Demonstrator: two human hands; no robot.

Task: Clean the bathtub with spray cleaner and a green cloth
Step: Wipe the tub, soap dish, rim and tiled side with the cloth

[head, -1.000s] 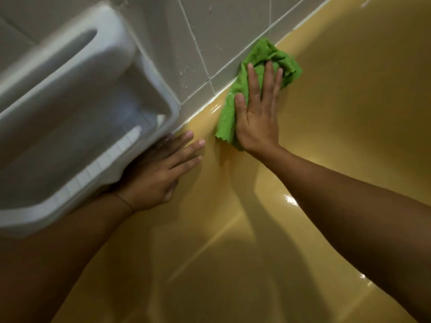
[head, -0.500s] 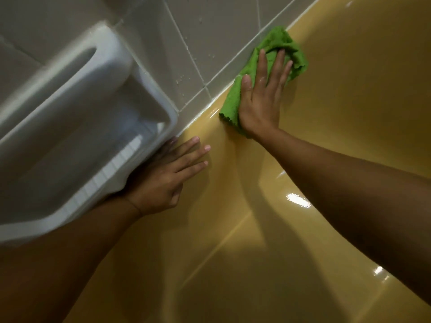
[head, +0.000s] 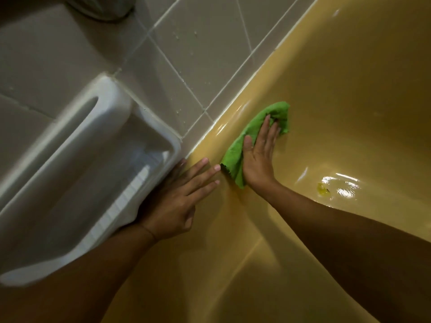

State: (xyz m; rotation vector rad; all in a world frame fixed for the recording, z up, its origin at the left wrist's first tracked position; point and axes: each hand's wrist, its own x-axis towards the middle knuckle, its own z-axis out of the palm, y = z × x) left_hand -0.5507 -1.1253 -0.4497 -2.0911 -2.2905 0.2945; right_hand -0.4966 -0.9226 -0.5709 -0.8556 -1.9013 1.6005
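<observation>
Down off the rim, the green cloth (head: 235, 157) has slid onto the inner wall of the bathtub (head: 349, 117) under the right hand (head: 257, 159), fingers straight and pressing — the left hand (head: 179, 201) braces flat-fingered on the rim — so wiping seems midway, the wet floor yet to do.

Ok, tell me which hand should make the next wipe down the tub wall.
Right. The right hand presses the green cloth flat on the bathtub wall. The left hand lies flat on the rim beside the white soap dish, holding nothing.
</observation>
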